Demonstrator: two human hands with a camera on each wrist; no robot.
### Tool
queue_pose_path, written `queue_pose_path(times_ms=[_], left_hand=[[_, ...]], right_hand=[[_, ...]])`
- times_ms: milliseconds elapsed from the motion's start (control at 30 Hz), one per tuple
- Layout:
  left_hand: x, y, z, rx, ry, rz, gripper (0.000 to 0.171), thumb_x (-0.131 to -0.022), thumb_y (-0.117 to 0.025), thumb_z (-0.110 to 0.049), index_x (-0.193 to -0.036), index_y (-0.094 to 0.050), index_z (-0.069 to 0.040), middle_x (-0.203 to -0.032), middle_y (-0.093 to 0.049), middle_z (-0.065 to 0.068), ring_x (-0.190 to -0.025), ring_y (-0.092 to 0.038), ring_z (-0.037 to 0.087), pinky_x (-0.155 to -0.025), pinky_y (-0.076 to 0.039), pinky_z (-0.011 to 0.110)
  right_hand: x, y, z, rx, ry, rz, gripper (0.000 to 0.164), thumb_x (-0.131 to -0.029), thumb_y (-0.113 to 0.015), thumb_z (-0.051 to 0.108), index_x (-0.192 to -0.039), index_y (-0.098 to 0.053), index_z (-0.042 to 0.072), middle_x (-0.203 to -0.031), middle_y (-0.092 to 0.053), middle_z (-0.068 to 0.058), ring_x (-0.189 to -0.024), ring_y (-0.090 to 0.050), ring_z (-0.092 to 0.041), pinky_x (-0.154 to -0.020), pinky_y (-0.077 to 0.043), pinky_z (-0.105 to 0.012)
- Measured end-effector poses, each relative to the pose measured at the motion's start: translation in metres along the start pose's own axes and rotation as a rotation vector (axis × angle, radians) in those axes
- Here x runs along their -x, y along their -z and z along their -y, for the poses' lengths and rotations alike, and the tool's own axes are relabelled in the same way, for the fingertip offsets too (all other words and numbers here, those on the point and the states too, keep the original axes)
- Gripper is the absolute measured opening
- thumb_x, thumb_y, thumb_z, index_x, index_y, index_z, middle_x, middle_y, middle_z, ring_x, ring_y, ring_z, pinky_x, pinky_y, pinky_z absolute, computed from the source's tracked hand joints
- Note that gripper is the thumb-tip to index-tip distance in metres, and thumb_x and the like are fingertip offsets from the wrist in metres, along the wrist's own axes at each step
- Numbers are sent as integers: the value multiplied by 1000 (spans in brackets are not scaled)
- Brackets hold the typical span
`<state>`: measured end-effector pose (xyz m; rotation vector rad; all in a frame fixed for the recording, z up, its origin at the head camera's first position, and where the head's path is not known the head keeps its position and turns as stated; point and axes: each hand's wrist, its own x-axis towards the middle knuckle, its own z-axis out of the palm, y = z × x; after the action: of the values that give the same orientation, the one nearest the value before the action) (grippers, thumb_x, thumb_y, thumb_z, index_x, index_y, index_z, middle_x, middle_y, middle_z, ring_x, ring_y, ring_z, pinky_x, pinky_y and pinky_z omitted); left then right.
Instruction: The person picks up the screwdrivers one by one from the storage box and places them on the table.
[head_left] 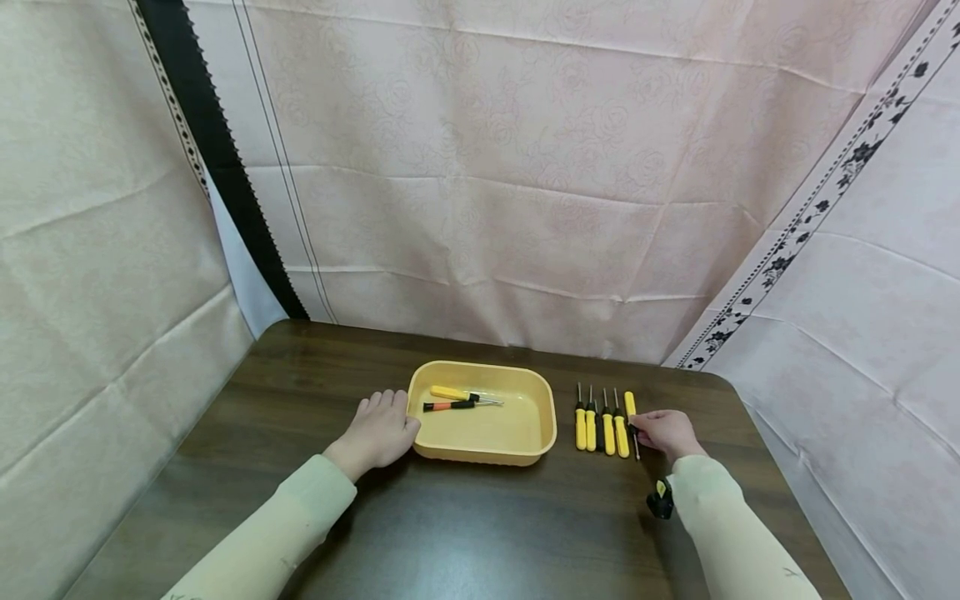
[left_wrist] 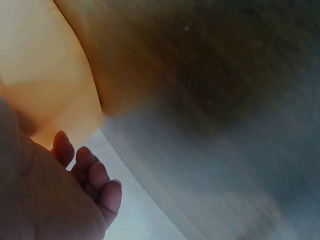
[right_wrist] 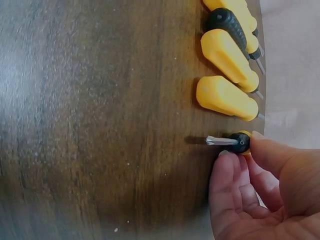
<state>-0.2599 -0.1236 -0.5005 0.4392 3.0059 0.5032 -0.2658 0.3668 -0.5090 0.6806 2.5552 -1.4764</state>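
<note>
My right hand pinches a screwdriver near its black collar, between thumb and fingers. Its yellow handle points to the far side and its metal tip towards me. Just left of it lies a row of screwdrivers, handles towards me; most are yellow, one black. My left hand rests at the left wall of a yellow plastic tray, its thumb right at the rim. In the left wrist view the fingers are loosely bent beside the tray's side.
Inside the tray lie a yellow screwdriver and an orange-and-black one. The dark wooden table has rounded far corners, and pale patterned cloth hangs behind it. A black device is worn at the right wrist.
</note>
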Motion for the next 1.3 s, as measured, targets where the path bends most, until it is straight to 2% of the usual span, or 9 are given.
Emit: queue_pose_path(times_ms=[267,633,1033,1167,1300], left_hand=[[-1,0,2,0,1,6,27,-94,-40,-30,-105,-48,-7,-93,-43,6,-87,-38,25,-78,-31,42],[-1,1,1,6,3,16,27,-94,-40,-30,-105,-48,-7,-92,-42,6,-86,-37,25,-78,-30,41],[0,3,0,-3,-2,23,27,-95,-40,-31,-105,-48,-6,-91,-43,6,-86,-38,25,-78,-31,42],[-1,1,1,-4,1,25,29,-95,-40,-31,-107,-48,-7,-93,-43,5,-87,-37,24,-78,-31,41],[-1,0,2,-2,5,24,30,-94,-39,-31,-108,-48,-6,-94,-43,6,-87,-37,24,-78,-31,42]], right_hand=[[-6,-3,-1,38,-5,-6,34,-91,-67,22,-110,-67,-7,-91,-65,-9,-72,-61,-13,-65,-53,-28],[-2,-5,2,41,-11,-1,36,-92,-65,21,-112,-65,-9,-98,-66,-14,-74,-62,-14,-67,-54,-29],[1,-5,2,15,-21,-1,33,-92,-65,19,-111,-66,-8,-96,-65,-12,-74,-61,-15,-68,-54,-30],[5,-2,8,15,-1,-16,36,-93,-65,23,-109,-66,-9,-97,-65,-14,-76,-63,-17,-70,-54,-33],[11,1,22,31,62,-42,45,-94,-62,33,-114,-63,-8,-107,-64,-19,-87,-65,-26,-77,-54,-38]])
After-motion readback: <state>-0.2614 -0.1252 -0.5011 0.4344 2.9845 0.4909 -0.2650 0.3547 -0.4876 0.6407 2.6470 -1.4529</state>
